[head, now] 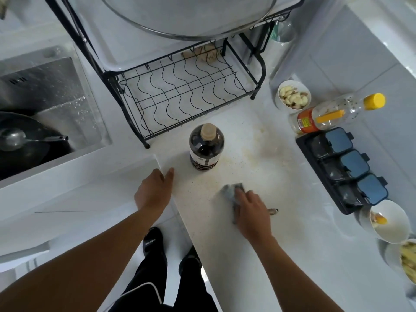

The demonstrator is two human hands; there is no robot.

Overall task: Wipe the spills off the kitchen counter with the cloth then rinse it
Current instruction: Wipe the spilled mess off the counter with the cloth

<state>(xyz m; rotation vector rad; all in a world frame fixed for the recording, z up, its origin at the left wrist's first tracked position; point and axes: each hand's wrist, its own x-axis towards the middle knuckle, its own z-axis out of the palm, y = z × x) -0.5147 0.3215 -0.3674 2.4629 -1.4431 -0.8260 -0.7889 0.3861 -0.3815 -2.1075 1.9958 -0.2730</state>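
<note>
Two hands at work over one white counter [225, 244]. Right hand [252, 212]: fingers spread flat, pressing the cloth [234, 194] down on the counter near its front edge, probably to drag it across the spills [258, 149]. Left hand [153, 190]: relaxed, holding nothing, resting on the counter edge, seemingly as a brace. Cloth: grey, crumpled, small, partly hidden under the fingers. Spills: pale yellowish smears beyond the cloth, beside the dark bottle [206, 147]. Sink [56, 91]: at left, wet, holding a pan [29, 140]; rinsing not yet begun.
</note>
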